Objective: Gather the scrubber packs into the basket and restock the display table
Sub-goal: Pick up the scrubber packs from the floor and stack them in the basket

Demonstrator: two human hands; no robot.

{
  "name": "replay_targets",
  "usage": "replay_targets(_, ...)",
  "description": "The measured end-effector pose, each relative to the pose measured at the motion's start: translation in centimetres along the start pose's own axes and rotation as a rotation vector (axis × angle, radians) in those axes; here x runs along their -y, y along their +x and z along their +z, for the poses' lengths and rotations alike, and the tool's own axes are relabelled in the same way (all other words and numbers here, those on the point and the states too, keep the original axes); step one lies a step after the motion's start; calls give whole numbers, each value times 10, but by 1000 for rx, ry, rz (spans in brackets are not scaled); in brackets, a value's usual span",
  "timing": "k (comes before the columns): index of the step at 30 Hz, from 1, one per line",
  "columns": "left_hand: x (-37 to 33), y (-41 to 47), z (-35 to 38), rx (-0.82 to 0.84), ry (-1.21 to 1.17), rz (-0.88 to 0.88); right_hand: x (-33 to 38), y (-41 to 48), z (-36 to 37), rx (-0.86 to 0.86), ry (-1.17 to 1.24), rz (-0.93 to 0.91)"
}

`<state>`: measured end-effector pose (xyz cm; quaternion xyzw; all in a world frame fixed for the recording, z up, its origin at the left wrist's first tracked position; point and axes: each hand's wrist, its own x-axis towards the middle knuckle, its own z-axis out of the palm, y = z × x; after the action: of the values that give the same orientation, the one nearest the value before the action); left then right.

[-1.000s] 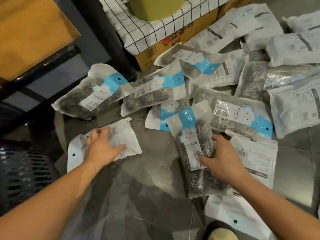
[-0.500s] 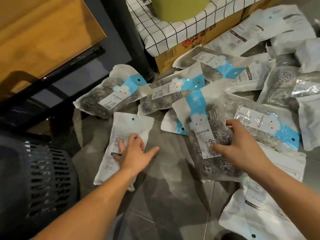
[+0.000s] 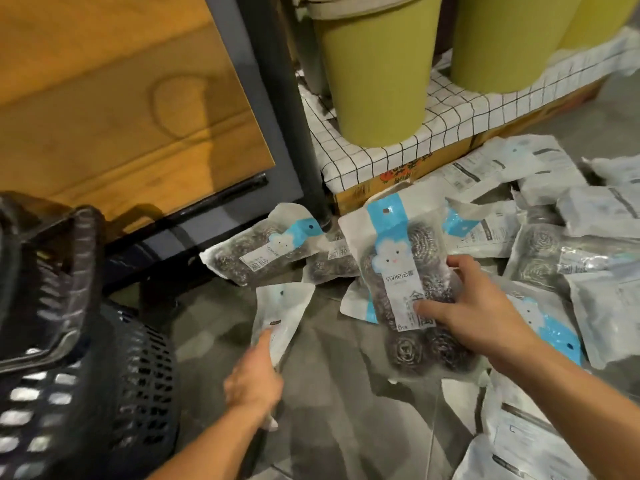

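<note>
Many scrubber packs lie scattered on the grey floor. My right hand (image 3: 471,308) grips one pack of steel scrubbers (image 3: 398,268) with a blue-and-white cloud label, lifted and tilted above the pile. My left hand (image 3: 254,375) pinches a white pack (image 3: 282,313) that shows its plain back, raised off the floor. The dark plastic basket (image 3: 86,393) stands at the lower left, beside my left arm. Another cloud-label pack (image 3: 263,252) lies near the table leg. More packs (image 3: 554,258) are heaped at the right.
A wooden display table top (image 3: 121,98) with a black metal leg (image 3: 287,109) fills the upper left. Green bins (image 3: 377,67) stand on a checked cloth over a cardboard box (image 3: 408,174) at the back. More white packs (image 3: 519,438) lie at the lower right.
Both hands have lifted their packs off the floor and moved left toward the basket. The view has tilted up and left, bringing the table, bins and basket further into view.
</note>
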<state>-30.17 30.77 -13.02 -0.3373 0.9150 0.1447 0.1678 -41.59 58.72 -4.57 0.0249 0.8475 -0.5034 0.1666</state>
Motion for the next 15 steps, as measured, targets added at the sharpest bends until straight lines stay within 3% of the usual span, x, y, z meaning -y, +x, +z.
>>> replay_targets(4, -38, -21, -59, -50, -618, 47, 71, -3, -17, -27, 18, -126)
replay_targets(10, -80, -65, -213, -213, -1059, 220, 205, -22, -44, -103, 50, -363)
replay_targets(15, -36, -95, -339, -310, -1232, 349, 308, -52, -22, -76, 111, -499)
